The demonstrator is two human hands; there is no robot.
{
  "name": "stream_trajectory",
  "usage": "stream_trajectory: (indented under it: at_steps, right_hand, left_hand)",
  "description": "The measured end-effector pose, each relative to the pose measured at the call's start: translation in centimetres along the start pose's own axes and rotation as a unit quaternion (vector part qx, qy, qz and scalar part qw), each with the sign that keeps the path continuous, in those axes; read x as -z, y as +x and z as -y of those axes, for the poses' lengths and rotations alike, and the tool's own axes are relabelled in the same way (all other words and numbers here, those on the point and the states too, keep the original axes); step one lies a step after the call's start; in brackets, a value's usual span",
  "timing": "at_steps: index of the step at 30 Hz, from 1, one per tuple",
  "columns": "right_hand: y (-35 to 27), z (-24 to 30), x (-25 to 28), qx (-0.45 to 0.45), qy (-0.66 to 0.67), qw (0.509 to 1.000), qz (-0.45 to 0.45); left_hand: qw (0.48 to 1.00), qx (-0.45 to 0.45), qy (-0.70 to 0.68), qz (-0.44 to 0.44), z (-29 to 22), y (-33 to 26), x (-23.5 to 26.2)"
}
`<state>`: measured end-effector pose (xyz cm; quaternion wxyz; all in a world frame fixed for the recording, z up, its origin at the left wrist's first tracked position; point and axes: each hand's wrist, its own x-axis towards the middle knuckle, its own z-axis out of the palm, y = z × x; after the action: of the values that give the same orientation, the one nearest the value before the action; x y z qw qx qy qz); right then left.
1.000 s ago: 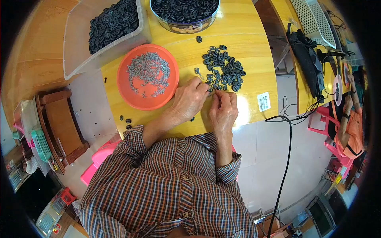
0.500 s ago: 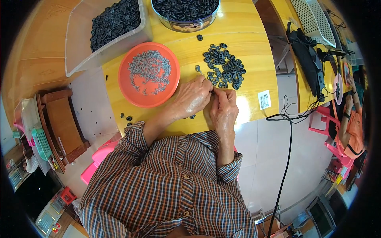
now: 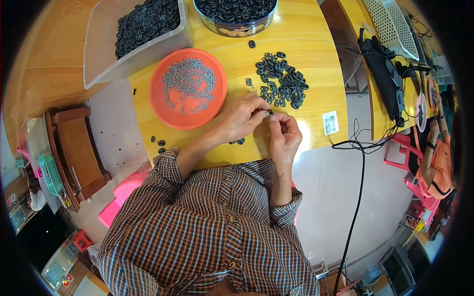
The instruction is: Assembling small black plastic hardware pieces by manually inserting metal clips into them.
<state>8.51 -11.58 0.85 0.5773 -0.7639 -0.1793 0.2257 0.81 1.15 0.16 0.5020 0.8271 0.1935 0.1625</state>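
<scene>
My left hand (image 3: 242, 117) and my right hand (image 3: 285, 137) meet fingertip to fingertip over the yellow table (image 3: 224, 157). Pinched between them is a small black plastic piece (image 3: 269, 112), mostly covered by the fingers. Just beyond lies a loose pile of black oval two-hole pieces (image 3: 295, 85), with a single one (image 3: 248, 82) to its left. Left of my left hand, an orange-red plate (image 3: 157, 108) bears many small grey screws (image 3: 190, 79). A few more black pieces (image 3: 240, 141) show beside my left wrist.
A clear plastic bin (image 3: 101, 59) and a round tin (image 3: 237, 30), both full of black pieces, stand at the back. A white label (image 3: 330, 123) lies near the right edge. A black cable (image 3: 359, 197) hangs on the right, where another person (image 3: 437, 163) sits at a second table.
Both hands stay together, with the right hand shifted slightly right and its thumb now upright against the piece. The whole view has shifted a little.
</scene>
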Motion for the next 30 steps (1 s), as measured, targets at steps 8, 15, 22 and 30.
stream_trajectory:
  at_steps: [8, 15, 22, 30]
  right_hand:
    - [0.2, 0.6, 0.9, -0.176, 0.249, 0.951, 0.056]
    - [0.2, 0.7, 0.5, -0.161, 0.233, 0.957, 0.066]
    - [0.5, 0.3, 0.8, -0.158, 0.282, 0.943, 0.079]
    - [0.7, 0.6, 1.4, -0.188, 0.339, 0.915, 0.112]
  left_hand:
    - [0.930, 0.191, -0.307, 0.064, -0.7, 0.1, 0.0]
    - [0.924, 0.230, -0.302, 0.053, -1.2, 0.4, 0.2]
    - [0.891, 0.225, -0.387, 0.077, -1.0, 0.4, 0.2]
    - [0.905, 0.226, -0.352, 0.080, -1.7, 0.4, 0.1]
